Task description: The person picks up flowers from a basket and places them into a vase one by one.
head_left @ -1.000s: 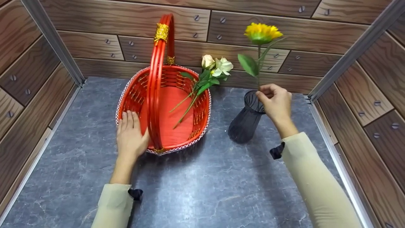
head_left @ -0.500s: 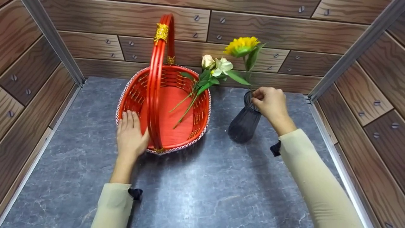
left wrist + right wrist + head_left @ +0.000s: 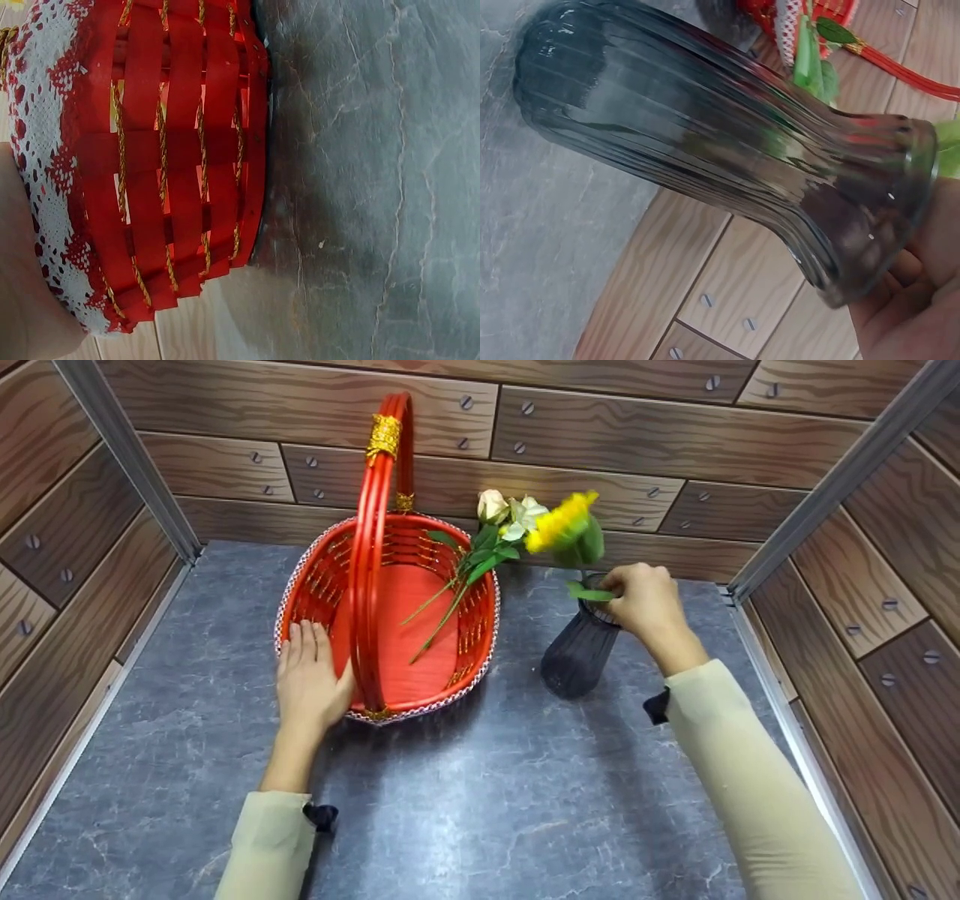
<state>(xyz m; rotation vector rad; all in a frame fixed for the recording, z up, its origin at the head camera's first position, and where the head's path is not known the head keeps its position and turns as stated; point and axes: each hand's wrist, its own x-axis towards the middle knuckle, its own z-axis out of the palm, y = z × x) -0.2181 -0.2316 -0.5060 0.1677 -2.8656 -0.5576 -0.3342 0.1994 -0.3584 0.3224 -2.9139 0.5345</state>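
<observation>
A yellow sunflower (image 3: 561, 526) with green leaves leans left above the mouth of a dark ribbed glass vase (image 3: 577, 656). At the vase's rim my right hand (image 3: 646, 611) pinches its stem, though the fingertips are partly hidden behind the knuckles. The right wrist view shows the see-through vase (image 3: 682, 127) with curled fingers just past its rim. My left hand (image 3: 309, 682) rests with straight fingers over the near left rim of a red woven basket (image 3: 420, 706). In the left wrist view, part of that hand (image 3: 30, 292) lies against the basket's white lace edging (image 3: 45, 142).
Two pale roses (image 3: 493, 507) lie over the basket's right rim, stems slanting inside. A tall red handle (image 3: 364, 585) with gold wrapping arches over the basket. Wood-patterned walls (image 3: 600, 405) enclose the grey marbled table (image 3: 465, 825) at the back and sides.
The sunflower has come down and tipped left, its head now overlapping the white rose. My right hand shifts slightly left to the vase mouth. The left hand and basket stay put.
</observation>
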